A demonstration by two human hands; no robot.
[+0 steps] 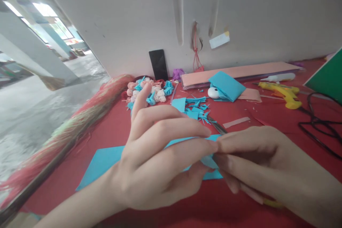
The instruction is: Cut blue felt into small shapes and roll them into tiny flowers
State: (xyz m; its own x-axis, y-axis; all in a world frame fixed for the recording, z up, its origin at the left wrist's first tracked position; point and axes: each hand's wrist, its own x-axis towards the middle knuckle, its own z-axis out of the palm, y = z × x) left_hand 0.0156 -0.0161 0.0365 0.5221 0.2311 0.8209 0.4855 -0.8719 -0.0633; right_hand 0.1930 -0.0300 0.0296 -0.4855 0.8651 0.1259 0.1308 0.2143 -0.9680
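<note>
My left hand (160, 153) reaches in from the lower left, its little finger raised and its thumb and index finger pinched on a small piece of blue paper (210, 161). My right hand (256, 160) meets it fingertip to fingertip, also closed at that paper; what else its fingers hold is hidden. Under both hands lies a blue paper sheet (104, 162) on the red table cover (200, 203). Beyond the fingers are blue paper scraps (196, 110) and a thin metal tool (217, 125), partly covered by my right hand.
Paper flowers in pink, white and blue (151, 91) sit at the back, near a leaning black phone (158, 65). At right lie a yellow glue gun (287, 94) and black cable (316, 124). A fringed red bundle (72, 128) borders the left side.
</note>
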